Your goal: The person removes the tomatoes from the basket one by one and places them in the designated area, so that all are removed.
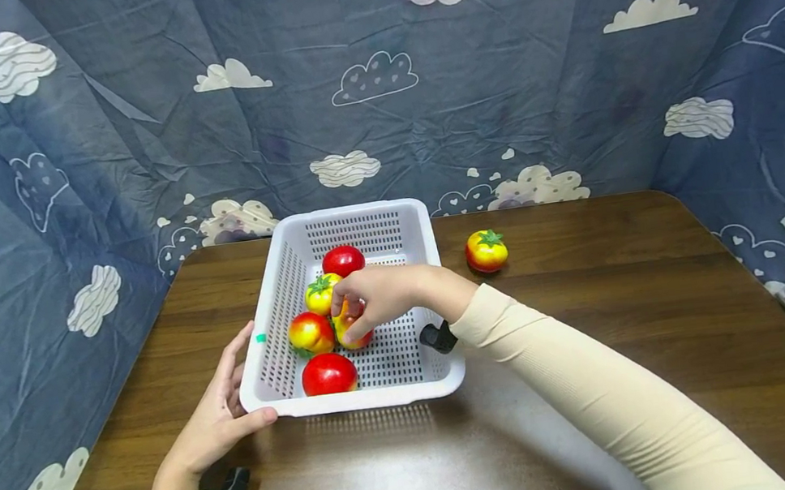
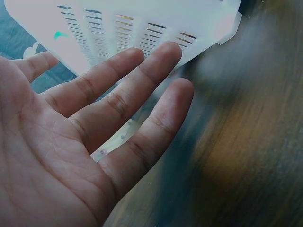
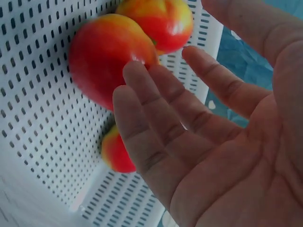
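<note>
Left hand (image 1: 218, 413): fingers extended, thumb at near corner of white perforated basket (image 1: 363, 400)
Right hand (image 1: 378, 294): fingers apart at red-and-yellow tomato (image 1: 360, 342), contact unclear
That tomato: inside basket
Lone tomato (image 1: 486, 253): on wooden table (image 1: 588, 278)

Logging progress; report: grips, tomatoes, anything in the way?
Left grip at white basket, near-left corner. Right grip over yellow-red tomato inside, contact unclear. Loose tomato right of basket. Possibly in the way: neighbouring tomatoes.
</note>
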The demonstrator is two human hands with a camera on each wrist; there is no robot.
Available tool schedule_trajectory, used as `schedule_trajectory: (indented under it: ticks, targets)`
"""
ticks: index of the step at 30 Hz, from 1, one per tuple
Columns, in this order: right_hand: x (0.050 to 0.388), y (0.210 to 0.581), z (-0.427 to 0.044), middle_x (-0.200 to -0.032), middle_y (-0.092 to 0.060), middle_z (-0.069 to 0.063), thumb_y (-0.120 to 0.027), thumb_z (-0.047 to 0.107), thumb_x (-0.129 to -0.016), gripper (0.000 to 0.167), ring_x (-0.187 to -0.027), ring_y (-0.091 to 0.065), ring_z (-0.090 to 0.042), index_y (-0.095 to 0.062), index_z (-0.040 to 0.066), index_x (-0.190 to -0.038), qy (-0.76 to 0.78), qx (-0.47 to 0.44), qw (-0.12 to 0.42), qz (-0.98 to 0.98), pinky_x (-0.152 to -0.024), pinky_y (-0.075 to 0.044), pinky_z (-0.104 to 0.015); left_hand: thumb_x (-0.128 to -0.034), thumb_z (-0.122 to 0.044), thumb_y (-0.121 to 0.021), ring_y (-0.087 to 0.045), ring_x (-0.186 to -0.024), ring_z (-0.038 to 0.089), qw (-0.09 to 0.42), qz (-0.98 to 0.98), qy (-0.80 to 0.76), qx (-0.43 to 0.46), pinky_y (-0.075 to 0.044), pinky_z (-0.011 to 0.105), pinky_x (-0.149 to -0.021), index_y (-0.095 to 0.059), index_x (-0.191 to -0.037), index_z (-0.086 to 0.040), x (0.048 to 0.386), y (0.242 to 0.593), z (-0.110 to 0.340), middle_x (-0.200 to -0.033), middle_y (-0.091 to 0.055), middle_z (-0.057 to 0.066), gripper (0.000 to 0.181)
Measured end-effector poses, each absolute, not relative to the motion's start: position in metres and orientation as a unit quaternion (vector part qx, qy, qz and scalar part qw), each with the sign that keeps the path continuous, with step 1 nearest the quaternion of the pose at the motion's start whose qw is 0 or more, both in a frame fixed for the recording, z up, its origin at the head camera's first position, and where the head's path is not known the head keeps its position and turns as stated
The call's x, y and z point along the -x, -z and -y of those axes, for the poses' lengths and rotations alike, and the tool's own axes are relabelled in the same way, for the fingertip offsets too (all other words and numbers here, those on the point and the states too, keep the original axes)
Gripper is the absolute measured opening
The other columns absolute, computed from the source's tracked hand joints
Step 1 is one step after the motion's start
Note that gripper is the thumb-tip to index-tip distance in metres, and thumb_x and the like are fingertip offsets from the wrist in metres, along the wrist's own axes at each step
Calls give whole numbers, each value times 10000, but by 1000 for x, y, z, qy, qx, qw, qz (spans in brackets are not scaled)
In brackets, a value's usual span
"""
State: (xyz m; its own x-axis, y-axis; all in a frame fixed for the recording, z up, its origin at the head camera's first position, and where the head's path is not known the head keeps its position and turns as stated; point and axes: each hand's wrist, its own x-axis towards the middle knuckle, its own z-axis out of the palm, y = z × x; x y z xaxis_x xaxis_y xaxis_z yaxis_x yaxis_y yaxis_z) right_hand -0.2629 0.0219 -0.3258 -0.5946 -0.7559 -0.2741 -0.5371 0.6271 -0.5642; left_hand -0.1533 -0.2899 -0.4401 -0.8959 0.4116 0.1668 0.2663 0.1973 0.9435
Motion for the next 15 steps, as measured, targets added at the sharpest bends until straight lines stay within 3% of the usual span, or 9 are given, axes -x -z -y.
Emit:
schedule_trajectory:
  ticks: [7, 15]
  targets:
    - [261, 330, -16, -1248, -724, -129, -841, 301, -934, 532, -1103, -607, -221, -671, 63, -1379, 177, 376, 220, -882, -1017, -531, -358, -860, 57, -780, -720, -1167, 111, 59, -771, -593, -224, -604, 271, -922, -82, -1733, -209, 154, 442, 290, -1529, -443, 431, 1148]
    - [256, 335, -11, -1358, -605, -139, -877, 295, -898, 627, -1218, -549, -249, -648, 99, -1449, 135, 342, 187, -911, -1066, -539, -383, -865, 59, -782, -721, -1170, 119, 60, -769, -595, -225, -605, 273, -925, -82, -1734, -217, 154, 441, 291, -1529, -438, 434, 1149]
